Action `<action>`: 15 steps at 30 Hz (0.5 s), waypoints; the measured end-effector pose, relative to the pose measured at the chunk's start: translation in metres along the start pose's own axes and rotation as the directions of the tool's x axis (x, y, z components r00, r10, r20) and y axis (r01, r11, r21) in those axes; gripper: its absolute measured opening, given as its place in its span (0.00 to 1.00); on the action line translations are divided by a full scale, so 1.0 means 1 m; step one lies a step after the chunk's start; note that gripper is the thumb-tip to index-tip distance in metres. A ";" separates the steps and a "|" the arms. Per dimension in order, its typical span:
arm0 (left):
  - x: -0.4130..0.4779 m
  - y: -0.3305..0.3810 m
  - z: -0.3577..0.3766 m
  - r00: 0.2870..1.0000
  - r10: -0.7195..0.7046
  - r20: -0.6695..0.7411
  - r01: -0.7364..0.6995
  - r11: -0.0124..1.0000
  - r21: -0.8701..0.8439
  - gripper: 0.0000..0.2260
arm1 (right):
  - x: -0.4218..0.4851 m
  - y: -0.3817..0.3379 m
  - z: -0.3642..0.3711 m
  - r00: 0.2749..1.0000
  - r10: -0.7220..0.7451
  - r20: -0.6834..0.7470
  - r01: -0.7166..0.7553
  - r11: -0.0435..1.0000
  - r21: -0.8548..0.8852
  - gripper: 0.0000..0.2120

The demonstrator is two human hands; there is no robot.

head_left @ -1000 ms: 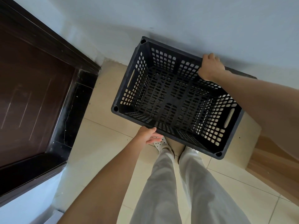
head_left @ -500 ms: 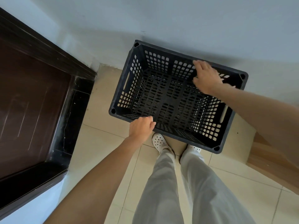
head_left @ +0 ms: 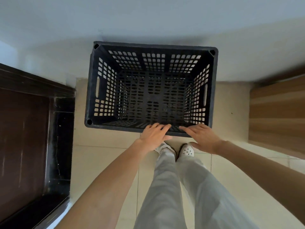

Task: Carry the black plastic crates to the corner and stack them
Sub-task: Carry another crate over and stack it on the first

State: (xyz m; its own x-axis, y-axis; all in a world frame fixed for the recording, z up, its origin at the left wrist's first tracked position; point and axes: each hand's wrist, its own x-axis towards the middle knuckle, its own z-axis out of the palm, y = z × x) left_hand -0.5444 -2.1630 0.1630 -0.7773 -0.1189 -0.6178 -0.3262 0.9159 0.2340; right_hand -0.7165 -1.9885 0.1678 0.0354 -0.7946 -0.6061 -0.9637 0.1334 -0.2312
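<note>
A black plastic crate [head_left: 153, 45] with perforated walls and an open top stands square against the pale wall, its empty inside facing me. My left hand [head_left: 155, 133] lies on the near rim with its fingers stretched flat and apart. My right hand [head_left: 203, 138] rests beside it on the same rim, fingers also spread. Neither hand curls around the rim. Whether another crate sits beneath this one I cannot tell.
A dark brown door and its frame [head_left: 24, 138] fill the left side. A wooden panel [head_left: 277, 109] stands at the right. The pale wall [head_left: 148, 19] runs behind the crate. My legs and white shoes [head_left: 186, 151] stand on beige floor tiles [head_left: 102, 162].
The crate has turned from a tilted, angled pose to level and square against the wall. My right hand left the far rim and joined the left hand at the near rim.
</note>
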 end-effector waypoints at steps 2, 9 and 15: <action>0.001 0.001 0.002 0.999 -0.030 -0.037 0.030 1.000 -0.008 0.28 | 0.006 0.001 -0.002 0.999 0.030 -0.044 -0.032 0.999 -0.043 0.31; 0.000 0.006 0.009 0.993 -0.069 -0.100 0.067 0.998 -0.020 0.28 | 0.002 0.005 -0.005 0.996 -0.014 -0.086 -0.001 0.986 -0.170 0.34; 0.003 0.014 0.009 0.995 -0.023 -0.093 0.023 1.000 0.003 0.28 | -0.003 0.009 0.002 0.994 -0.008 -0.111 -0.013 0.982 -0.187 0.34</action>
State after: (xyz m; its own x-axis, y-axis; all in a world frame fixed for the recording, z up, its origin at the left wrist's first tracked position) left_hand -0.5466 -2.1468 0.1583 -0.8164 -0.1749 -0.5504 -0.3425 0.9140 0.2175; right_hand -0.7250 -1.9836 0.1658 0.0137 -0.8564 -0.5161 -0.9966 0.0305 -0.0770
